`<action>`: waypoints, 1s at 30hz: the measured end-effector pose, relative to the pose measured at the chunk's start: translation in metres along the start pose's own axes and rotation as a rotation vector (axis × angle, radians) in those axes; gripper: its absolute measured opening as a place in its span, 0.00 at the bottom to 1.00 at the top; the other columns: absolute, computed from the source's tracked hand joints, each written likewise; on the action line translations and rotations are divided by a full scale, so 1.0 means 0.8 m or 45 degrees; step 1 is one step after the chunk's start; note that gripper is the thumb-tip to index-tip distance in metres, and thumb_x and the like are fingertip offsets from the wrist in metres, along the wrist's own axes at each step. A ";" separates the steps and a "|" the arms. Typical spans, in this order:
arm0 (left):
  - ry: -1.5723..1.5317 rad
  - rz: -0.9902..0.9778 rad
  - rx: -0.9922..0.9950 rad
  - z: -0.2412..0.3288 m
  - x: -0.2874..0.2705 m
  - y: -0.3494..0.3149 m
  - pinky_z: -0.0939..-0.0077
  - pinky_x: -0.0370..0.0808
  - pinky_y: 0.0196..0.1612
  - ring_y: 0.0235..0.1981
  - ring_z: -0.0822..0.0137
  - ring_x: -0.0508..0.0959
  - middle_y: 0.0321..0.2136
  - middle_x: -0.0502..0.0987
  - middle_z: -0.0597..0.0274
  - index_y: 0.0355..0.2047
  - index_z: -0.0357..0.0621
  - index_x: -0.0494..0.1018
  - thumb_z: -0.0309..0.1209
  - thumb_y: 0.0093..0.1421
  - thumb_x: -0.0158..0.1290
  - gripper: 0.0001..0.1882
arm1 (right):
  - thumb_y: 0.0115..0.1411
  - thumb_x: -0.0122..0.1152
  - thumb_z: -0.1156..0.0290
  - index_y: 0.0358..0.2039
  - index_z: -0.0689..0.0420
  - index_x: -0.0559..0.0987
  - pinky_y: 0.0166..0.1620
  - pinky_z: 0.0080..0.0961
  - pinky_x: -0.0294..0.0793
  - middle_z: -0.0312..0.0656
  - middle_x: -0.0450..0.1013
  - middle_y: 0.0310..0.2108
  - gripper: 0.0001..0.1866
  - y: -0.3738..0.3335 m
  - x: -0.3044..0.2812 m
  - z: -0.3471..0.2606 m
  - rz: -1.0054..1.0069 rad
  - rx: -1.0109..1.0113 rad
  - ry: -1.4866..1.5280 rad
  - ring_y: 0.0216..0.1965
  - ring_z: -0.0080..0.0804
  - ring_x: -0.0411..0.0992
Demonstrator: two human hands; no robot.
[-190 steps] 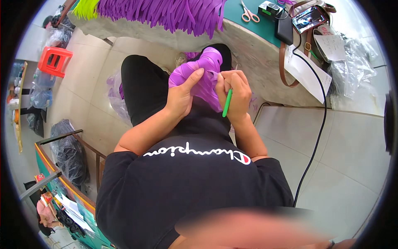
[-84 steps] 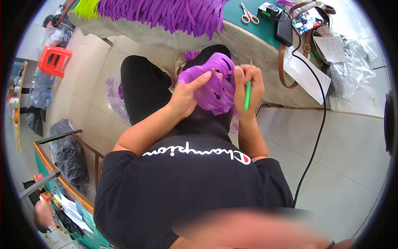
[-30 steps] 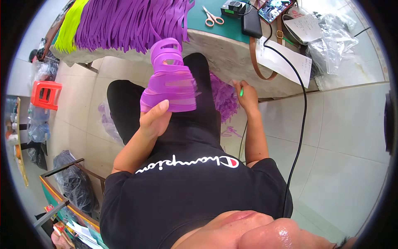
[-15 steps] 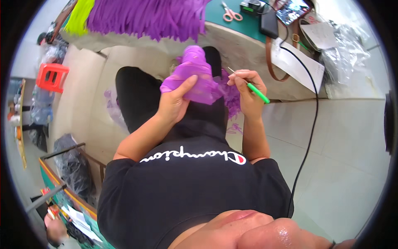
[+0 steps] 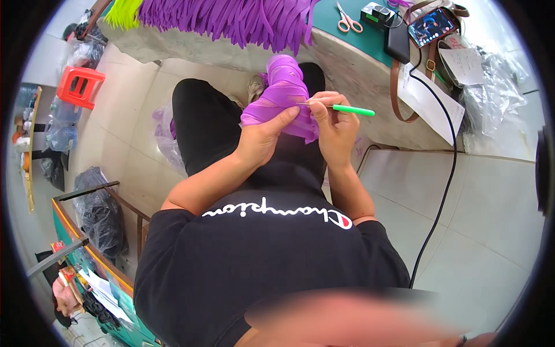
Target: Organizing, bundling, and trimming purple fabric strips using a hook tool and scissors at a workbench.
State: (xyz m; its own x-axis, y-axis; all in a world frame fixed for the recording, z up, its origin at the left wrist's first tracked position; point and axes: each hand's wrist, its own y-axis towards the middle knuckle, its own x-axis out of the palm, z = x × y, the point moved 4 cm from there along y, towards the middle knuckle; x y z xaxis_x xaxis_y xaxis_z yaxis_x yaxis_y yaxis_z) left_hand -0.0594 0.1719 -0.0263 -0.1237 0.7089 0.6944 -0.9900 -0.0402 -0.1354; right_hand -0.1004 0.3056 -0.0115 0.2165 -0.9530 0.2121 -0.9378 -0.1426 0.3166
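Past the soft black shirt (image 5: pixel 260 260) I see a thin, glossy, banded purple piece (image 5: pixel 283 87) raised over the lap (image 5: pixel 289 159). The left hand (image 5: pixel 260 141) grips its lower edge, thumb laid across the top; the right hand (image 5: pixel 338 130), wrist lifted, pinches a green-handled needle tool (image 5: pixel 354 110), its tip pointing left at the piece. Farther off, limp purple strips (image 5: pixel 231 20) overhang the table (image 5: pixel 358 63)

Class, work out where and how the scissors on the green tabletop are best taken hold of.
The scissors are probably best gripped by the pink handle loops, coming from the near side: they lie on the green tabletop with the loops toward its near edge and the blades pointing away.
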 end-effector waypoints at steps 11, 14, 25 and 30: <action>0.195 -0.026 0.120 -0.002 0.000 0.002 0.74 0.72 0.49 0.43 0.71 0.76 0.41 0.76 0.64 0.48 0.39 0.71 0.20 0.55 0.58 0.19 | 0.55 0.64 0.78 0.27 0.60 0.76 0.34 0.22 0.71 0.41 0.72 0.30 0.04 0.024 -0.009 -0.023 0.226 -0.600 -0.792 0.30 0.27 0.72; 0.151 0.017 0.206 0.004 0.004 0.005 0.74 0.72 0.48 0.43 0.71 0.76 0.41 0.76 0.64 0.49 0.39 0.70 0.19 0.54 0.59 0.20 | 0.60 0.59 0.75 0.30 0.63 0.75 0.33 0.22 0.70 0.40 0.72 0.28 0.05 0.035 -0.031 -0.002 0.044 -0.183 -0.320 0.30 0.26 0.72; -0.015 0.081 0.198 0.003 -0.001 0.007 0.76 0.72 0.47 0.41 0.73 0.76 0.40 0.77 0.62 0.47 0.39 0.72 0.29 0.65 0.50 0.12 | 0.68 0.48 0.69 0.35 0.63 0.72 0.38 0.19 0.71 0.44 0.76 0.31 0.10 -0.016 0.003 -0.009 0.084 0.071 -0.055 0.31 0.24 0.72; 0.227 0.063 0.363 -0.001 -0.010 0.008 0.77 0.73 0.46 0.39 0.74 0.77 0.40 0.78 0.61 0.46 0.37 0.73 0.29 0.65 0.49 0.12 | 0.67 0.49 0.68 0.33 0.60 0.70 0.41 0.20 0.67 0.41 0.75 0.33 0.09 -0.026 0.006 0.005 0.117 0.143 -0.118 0.32 0.20 0.68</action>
State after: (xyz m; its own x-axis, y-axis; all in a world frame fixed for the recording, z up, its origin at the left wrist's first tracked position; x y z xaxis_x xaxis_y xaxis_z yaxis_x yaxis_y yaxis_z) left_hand -0.0651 0.1667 -0.0331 -0.1835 0.8119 0.5542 -0.9653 -0.2555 0.0548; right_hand -0.0813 0.3028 -0.0208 0.1077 -0.9832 0.1477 -0.9780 -0.0781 0.1933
